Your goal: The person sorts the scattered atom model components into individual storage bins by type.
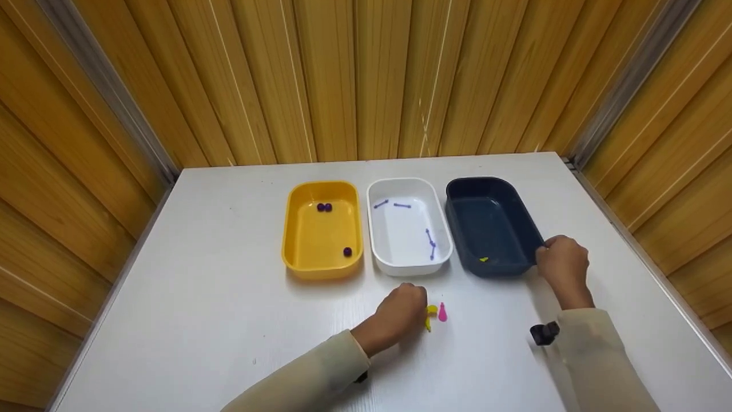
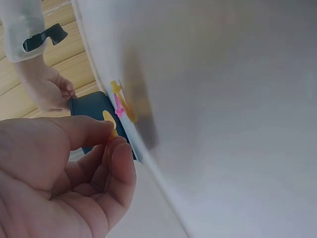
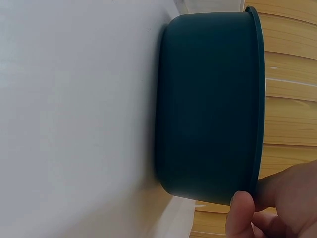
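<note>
Between thumb and index finger, my left hand (image 1: 400,312) pinches a small flat yellow piece (image 2: 108,117), its kind unclear because the fingertips cover part of it. Beside that hand, a pink drop-shaped piece (image 1: 442,312) and small yellow pieces (image 1: 432,309) lie on the white table (image 1: 200,297). My right hand (image 1: 563,266) grips the near right corner of the dark blue tray (image 3: 210,109), thumb and fingers on its rim. Inside this tray, near its front wall, sits one small yellow piece (image 1: 484,259).
Left of the dark tray stands a white tray (image 1: 409,269) with several purple bone-shaped sticks (image 1: 402,205). Further left is a yellow tray (image 1: 323,273) holding dark purple beads (image 1: 347,252). Wood-patterned panels (image 1: 377,80) enclose the table at the back and sides.
</note>
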{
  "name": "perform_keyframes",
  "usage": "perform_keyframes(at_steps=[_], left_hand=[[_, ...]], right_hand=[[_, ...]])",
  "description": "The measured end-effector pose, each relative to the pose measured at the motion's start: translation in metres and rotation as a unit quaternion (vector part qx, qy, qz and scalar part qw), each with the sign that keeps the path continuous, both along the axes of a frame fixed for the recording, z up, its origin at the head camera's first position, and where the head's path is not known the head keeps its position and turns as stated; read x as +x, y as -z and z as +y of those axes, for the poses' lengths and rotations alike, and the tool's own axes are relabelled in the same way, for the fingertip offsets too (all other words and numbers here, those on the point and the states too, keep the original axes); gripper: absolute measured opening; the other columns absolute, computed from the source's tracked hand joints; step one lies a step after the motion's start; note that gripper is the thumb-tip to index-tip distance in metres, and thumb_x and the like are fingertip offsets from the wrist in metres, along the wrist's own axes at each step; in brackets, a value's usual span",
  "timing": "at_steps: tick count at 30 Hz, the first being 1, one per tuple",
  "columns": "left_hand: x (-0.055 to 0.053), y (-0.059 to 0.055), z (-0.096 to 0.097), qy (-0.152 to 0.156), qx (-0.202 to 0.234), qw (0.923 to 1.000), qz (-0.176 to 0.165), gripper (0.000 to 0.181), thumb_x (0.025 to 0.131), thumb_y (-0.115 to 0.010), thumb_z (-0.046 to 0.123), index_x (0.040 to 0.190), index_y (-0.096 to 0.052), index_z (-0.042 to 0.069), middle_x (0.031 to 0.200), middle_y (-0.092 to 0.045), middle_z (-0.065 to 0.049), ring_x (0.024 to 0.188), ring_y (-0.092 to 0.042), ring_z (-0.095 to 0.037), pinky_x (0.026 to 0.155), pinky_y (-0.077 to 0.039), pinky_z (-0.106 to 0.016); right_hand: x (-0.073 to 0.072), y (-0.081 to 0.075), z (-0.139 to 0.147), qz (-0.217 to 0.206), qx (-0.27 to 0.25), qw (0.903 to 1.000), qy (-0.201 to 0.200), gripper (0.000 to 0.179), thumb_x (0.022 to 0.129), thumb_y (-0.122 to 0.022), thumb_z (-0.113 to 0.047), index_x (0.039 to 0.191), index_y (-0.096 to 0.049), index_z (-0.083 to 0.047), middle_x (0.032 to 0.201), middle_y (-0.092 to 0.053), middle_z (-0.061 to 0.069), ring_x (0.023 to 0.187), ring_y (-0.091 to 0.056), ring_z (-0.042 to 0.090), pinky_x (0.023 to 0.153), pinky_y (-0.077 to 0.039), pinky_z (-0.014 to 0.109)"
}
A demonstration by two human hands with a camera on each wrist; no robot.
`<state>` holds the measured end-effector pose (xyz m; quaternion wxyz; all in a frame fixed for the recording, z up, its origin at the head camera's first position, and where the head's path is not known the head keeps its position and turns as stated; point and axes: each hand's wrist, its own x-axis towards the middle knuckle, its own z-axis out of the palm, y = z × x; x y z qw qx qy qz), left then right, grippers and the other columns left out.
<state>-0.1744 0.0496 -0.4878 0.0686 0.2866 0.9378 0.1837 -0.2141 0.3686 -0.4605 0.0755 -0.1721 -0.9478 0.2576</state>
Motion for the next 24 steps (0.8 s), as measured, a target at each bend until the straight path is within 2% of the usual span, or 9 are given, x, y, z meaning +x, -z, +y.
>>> perform_keyframes(at_steps=[4, 10, 17, 24], left_hand=[[-0.001, -0.005, 0.001, 0.002, 0.007, 1.0, 0.001, 0.004, 0.091, -0.068, 0.004, 0.088, -0.071, 0.002, 0.075, -0.064, -0.005, 0.063, -0.046, -0.01, 0.056, -0.046, -0.019], [-0.001, -0.012, 0.005, 0.018, 0.004, 0.9996, 0.02, 0.007, 0.094, -0.064, 0.006, 0.092, -0.07, 0.002, 0.075, -0.064, -0.005, 0.061, -0.045, -0.01, 0.053, -0.042, -0.017], [-0.001, -0.018, 0.01, 0.039, -0.016, 0.9974, 0.058, 0.009, 0.096, -0.064, 0.01, 0.091, -0.069, 0.004, 0.073, -0.061, -0.003, 0.061, -0.043, -0.01, 0.053, -0.039, -0.017], [-0.004, -0.022, 0.018, 0.022, -0.006, 0.999, 0.038, 0.009, 0.097, -0.065, 0.011, 0.097, -0.071, 0.004, 0.078, -0.064, -0.003, 0.063, -0.047, -0.008, 0.056, -0.045, -0.014]], right_hand=[[0.0, -0.001, 0.0, -0.001, -0.003, 1.0, -0.001, 0.04, 0.091, -0.047, -0.009, 0.113, -0.064, 0.02, 0.114, -0.065, 0.039, 0.105, -0.058, 0.058, 0.091, -0.046, 0.063], [-0.001, -0.001, -0.001, -0.023, -0.008, 0.9997, 0.01, 0.04, 0.093, -0.048, -0.011, 0.116, -0.062, 0.019, 0.115, -0.065, 0.039, 0.108, -0.056, 0.058, 0.093, -0.045, 0.062], [-0.002, 0.0, 0.0, -0.021, -0.003, 0.9997, 0.013, 0.039, 0.092, -0.048, -0.01, 0.114, -0.064, 0.018, 0.114, -0.066, 0.038, 0.108, -0.057, 0.058, 0.093, -0.046, 0.062], [-0.001, 0.001, 0.0, -0.013, -0.002, 0.9998, 0.014, 0.039, 0.092, -0.048, -0.01, 0.114, -0.064, 0.017, 0.115, -0.065, 0.038, 0.108, -0.057, 0.058, 0.093, -0.045, 0.063]])
